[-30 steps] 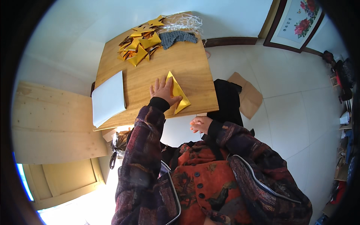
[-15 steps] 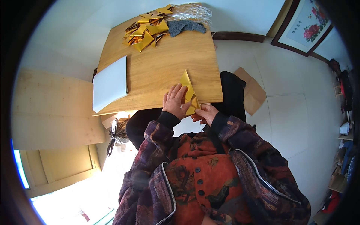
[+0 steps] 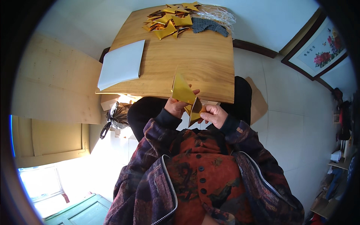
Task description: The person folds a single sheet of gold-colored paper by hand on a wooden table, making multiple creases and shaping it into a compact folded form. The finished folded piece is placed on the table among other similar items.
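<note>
A folded piece of shiny gold paper (image 3: pixel 182 90) is held between my hands at the table's near edge. Its pointed end stands up away from me, and a second flap angles down toward my right fingers. My left hand (image 3: pixel 175 107) supports it from below and behind, with fingertips showing past its right side. The thumb and fingers of my right hand (image 3: pixel 214 115) pinch the lower flap's edge. Several folded gold paper pieces (image 3: pixel 165 32) lie heaped at the table's far end.
The wooden table (image 3: pixel 187 56) carries a stack of white sheets (image 3: pixel 122 63) at left. A grey knitted cloth (image 3: pixel 210 27) and clear plastic strands (image 3: pixel 215 14) lie at the far right. Brown paper (image 3: pixel 258 101) lies on the floor; a dark plastic bag (image 3: pixel 117 114) sits below the table's left side.
The gold paper has been lifted off the tabletop and its folds have parted. My left hand went from lying on top to holding it from beneath. The view has shifted somewhat.
</note>
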### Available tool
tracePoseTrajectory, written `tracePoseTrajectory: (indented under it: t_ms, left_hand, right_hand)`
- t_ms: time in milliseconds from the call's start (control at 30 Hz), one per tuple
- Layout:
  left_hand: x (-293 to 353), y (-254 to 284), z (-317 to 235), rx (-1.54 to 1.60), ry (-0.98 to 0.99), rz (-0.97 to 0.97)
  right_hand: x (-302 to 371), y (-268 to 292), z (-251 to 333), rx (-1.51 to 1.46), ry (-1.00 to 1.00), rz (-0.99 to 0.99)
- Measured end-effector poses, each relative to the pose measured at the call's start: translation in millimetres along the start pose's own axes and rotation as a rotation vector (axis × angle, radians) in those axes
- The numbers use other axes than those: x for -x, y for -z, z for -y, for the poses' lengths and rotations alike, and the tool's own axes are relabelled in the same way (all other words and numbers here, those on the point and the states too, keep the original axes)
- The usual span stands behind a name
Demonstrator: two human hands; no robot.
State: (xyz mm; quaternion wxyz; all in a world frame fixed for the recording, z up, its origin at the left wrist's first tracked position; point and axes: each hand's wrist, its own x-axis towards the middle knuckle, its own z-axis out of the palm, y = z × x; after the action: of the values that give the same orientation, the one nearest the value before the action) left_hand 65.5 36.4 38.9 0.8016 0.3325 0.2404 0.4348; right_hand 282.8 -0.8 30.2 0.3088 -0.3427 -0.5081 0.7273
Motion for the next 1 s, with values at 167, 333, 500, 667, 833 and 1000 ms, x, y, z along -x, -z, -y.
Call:
tracePoseTrajectory:
  t_ms: [167, 333, 500, 667, 833, 1000]
  left_hand:
    - [2.5, 2.5, 9.3, 0.241, 0.015, -0.015]
    - [-1.6, 5.7, 13.5, 0.12, -0.013, -0.313]
    - [5.9, 1.1, 13.7, 0.198, 0.001, -0.178]
    - [10.6, -1.7, 11.9, -0.198, -0.042, -0.014]
    - [19.7, -8.3, 18.3, -0.398, -0.105, -0.159]
    - [21.4, -13.1, 9.0, -0.443, -0.064, -0.086]
  right_hand:
    - [-2.8, -9.6, 11.1, 0.084, -0.013, 0.016]
    - [-10.5, -20.2, 12.3, 0.05, -0.064, -0.086]
    - [-15.6, -28.9, 8.4, 0.131, -0.014, -0.167]
    - [-12.5, -24.1, 9.7, 0.105, 0.098, -0.211]
    - [-9.3, -17.1, 10.5, 0.116, 0.062, -0.173]
    - [-9.6, -12.5, 12.9, 0.026, 0.136, -0.177]
